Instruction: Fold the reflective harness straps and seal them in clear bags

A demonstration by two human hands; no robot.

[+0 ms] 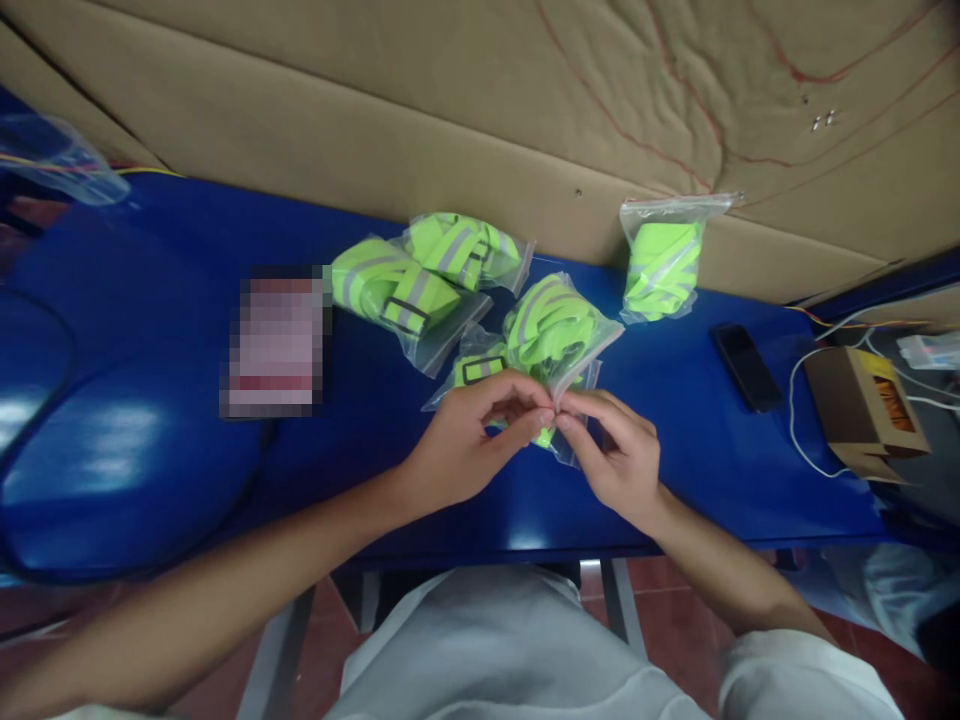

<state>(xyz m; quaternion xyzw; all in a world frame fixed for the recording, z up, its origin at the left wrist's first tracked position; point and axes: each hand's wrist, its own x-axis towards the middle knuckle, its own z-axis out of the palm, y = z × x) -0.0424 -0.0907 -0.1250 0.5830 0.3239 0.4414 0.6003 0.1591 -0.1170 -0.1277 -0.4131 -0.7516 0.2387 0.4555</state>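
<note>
A clear zip bag point(562, 325) with a coiled neon-yellow reflective strap inside is held up in front of me. Both my left hand point(480, 430) and my right hand point(619, 450) pinch its zip edge, their fingertips meeting at the bag's near corner. Under it lies another bagged strap point(480, 370) with a black buckle, partly covered by the held bag and my left hand. Farther back, two more bagged straps point(394, 285) rest side by side, their black buckles showing. One more bagged strap point(664, 265) leans against the back panel on the right.
A black phone point(746, 367) lies on the blue table point(150, 330), right of the bags. Beyond it stands an opened cardboard box point(855, 405) beside a white cable point(796, 420). A blurred-out rectangular item point(274, 345) is at left. Brown covering point(375, 110) lines the back.
</note>
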